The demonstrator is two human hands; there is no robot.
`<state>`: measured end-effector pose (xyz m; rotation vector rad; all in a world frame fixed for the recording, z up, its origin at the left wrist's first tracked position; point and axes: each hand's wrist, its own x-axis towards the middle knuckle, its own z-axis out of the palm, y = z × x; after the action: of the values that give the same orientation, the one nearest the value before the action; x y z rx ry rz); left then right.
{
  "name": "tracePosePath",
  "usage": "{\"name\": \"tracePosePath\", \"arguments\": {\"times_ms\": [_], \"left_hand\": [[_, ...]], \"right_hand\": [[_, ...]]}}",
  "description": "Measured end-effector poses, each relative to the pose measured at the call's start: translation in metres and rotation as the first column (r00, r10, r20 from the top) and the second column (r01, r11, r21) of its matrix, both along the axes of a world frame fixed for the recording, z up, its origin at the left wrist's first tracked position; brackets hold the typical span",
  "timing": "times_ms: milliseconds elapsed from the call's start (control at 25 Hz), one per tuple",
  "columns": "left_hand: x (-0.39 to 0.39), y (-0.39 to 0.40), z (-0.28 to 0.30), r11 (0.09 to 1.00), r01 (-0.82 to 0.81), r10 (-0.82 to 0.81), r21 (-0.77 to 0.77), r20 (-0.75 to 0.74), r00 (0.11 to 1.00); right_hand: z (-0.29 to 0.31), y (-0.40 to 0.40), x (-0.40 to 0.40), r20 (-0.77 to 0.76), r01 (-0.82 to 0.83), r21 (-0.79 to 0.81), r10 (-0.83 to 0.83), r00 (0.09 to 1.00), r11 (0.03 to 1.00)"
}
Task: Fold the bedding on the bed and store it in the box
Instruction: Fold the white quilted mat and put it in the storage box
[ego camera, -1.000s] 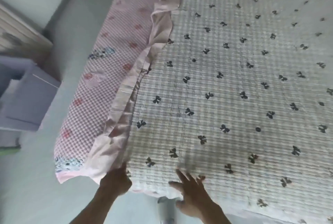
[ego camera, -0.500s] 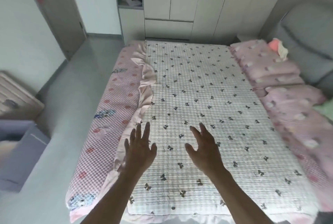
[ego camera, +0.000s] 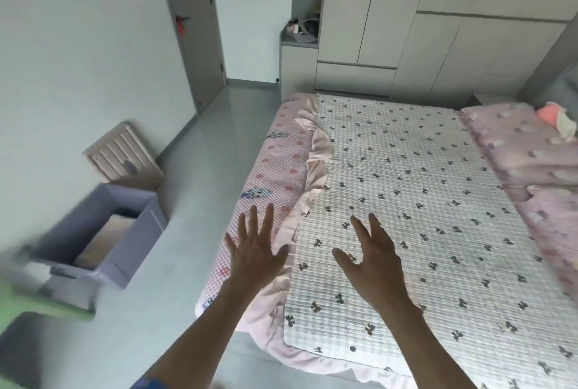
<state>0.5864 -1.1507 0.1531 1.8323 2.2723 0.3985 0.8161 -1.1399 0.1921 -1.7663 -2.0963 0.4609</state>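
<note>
Both hands were out flat with fingers spread, holding nothing. Left hand [ego camera: 255, 252] hovered over the pink ruffled bed sheet [ego camera: 283, 169] at the bed's left edge; right hand [ego camera: 372, 252] over the white quilted pad [ego camera: 422, 201] with black bow print, which lay spread flat and unfolded. Purple storage box [ego camera: 103, 232] sat open on the floor left of the bed. Pink bedding [ego camera: 525, 154] was piled along the right.

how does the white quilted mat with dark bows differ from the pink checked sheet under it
The white quilted mat with dark bows lies flat on top; the pink checked sheet lies beneath and hangs over the bed's side. The mat's edge is plain, the sheet's is ruffled. Neither is folded.
</note>
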Motion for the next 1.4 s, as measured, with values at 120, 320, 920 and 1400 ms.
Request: {"name": "tracePosePath", "arguments": {"times_ms": [120,320,920,1400], "left_hand": [[-0.087,-0.014,-0.014,0.990,-0.120,0.124,-0.074,0.062,0.990],[-0.243,-0.024,-0.013,0.970,-0.202,0.207,-0.137,0.025,0.978],[-0.484,0.301,0.000,0.983,0.113,-0.110,-0.144,0.025,0.994],[-0.556,0.679,-0.036,0.863,0.476,-0.486,-0.168,-0.017,0.874]], "right_hand": [[-0.002,-0.001,-0.088,-0.004,-0.079,-0.028,0.079,0.997,0.996],[0.002,0.047,-0.267,-0.189,-0.081,-0.056,0.069,0.980,0.995],[-0.041,0.323,-0.532,-0.329,0.258,-0.210,-0.317,0.890,0.943],[-0.073,0.607,-0.619,-0.184,0.524,-0.237,-0.568,0.802,0.818]]}}
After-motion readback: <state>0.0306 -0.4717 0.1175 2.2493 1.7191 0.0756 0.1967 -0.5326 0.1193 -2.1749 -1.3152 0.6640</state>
